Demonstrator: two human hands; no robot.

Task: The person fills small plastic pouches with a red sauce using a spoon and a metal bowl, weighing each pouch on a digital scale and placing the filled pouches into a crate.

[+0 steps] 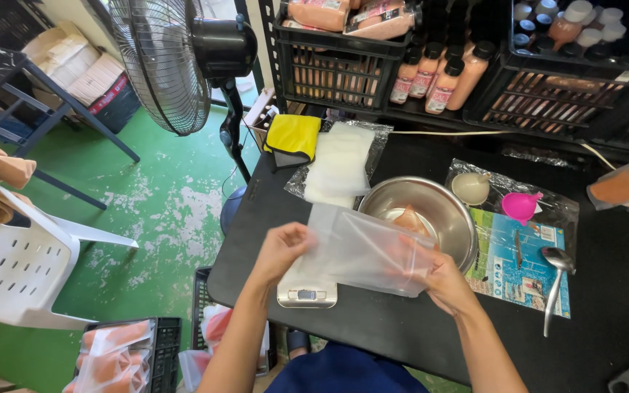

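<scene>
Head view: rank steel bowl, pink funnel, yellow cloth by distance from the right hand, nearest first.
From the right hand, which grips the clear plastic bag:
1. Steel bowl, just above the hand, partly behind the bag.
2. Pink funnel, up and to the right, on a plastic sheet.
3. Yellow cloth, far up-left at the table's back corner, near the fan.

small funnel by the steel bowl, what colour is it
Bright pink funnel, head view.

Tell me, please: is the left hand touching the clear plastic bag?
Touching. The head view shows the left hand pinching the top corner of the clear plastic bag, with the fingers closed on its edge above the small scale.
</scene>
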